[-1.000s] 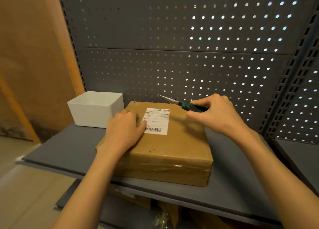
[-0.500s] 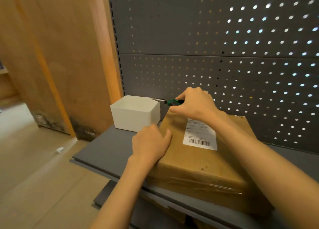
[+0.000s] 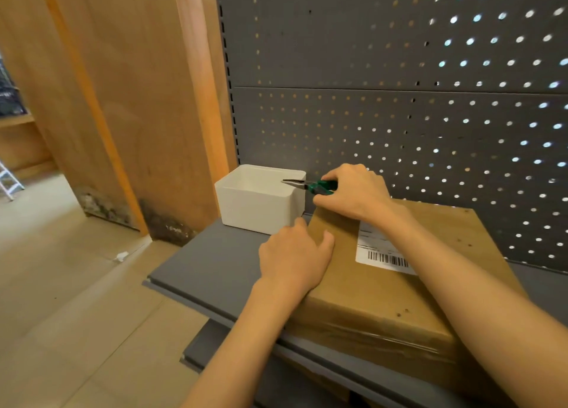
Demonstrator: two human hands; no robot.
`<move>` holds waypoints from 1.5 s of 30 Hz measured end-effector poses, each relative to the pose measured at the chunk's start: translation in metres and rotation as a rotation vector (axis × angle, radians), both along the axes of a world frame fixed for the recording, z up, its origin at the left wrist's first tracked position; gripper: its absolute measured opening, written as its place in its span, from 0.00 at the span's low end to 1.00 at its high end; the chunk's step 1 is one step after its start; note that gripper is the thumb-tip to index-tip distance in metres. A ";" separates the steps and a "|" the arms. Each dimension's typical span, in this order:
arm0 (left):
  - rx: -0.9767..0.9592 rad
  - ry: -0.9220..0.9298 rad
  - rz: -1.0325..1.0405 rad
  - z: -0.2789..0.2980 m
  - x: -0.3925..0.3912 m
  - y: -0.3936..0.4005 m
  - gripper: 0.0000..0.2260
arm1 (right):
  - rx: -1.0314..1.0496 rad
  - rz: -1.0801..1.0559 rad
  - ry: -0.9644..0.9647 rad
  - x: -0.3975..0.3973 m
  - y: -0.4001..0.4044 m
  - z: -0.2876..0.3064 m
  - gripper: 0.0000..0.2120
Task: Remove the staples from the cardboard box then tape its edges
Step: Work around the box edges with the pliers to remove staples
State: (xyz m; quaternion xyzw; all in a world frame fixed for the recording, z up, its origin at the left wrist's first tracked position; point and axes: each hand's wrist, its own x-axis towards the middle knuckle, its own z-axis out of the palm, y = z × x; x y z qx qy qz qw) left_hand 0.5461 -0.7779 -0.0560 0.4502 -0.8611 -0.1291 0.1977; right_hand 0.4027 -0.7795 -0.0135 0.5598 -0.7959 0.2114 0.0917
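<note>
- The cardboard box point(image 3: 387, 287) lies flat on the grey shelf point(image 3: 212, 269), its near edge at the shelf's front lip, with clear film across its front face.
- A white shipping label point(image 3: 381, 251) with a barcode sits on the box's top, partly hidden by the right forearm.
- The left hand point(image 3: 295, 257) rests on the box's left top edge, fingers relaxed over the corner, holding nothing (the grip is loose and flat).
- The right hand point(image 3: 353, 192) has its grip closed round the green handles of the pliers point(image 3: 310, 186), above the box's far left corner.
- The pliers' thin metal nose points left and reaches over the open top of the white bin point(image 3: 258, 204); whether a staple is pinched at the tip is too small to tell.
- The white bin stands on the shelf just beside the box's far left corner.
- A grey pegboard point(image 3: 399, 100) backs the shelf, and a wooden panel point(image 3: 123, 100) stands to its left.
</note>
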 end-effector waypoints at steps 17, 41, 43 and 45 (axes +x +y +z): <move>0.118 0.009 -0.070 -0.001 0.002 -0.011 0.16 | -0.123 -0.002 -0.028 -0.014 0.088 0.028 0.16; 0.183 -0.022 -0.074 0.001 -0.002 -0.012 0.19 | 0.085 -0.589 -0.089 -0.146 0.275 -0.088 0.27; 0.190 -0.015 -0.076 0.001 -0.002 -0.012 0.21 | 0.114 -0.592 -0.068 -0.146 0.273 -0.095 0.28; 0.205 -0.012 -0.071 0.001 -0.002 -0.012 0.23 | 0.134 -0.577 -0.058 -0.145 0.269 -0.101 0.29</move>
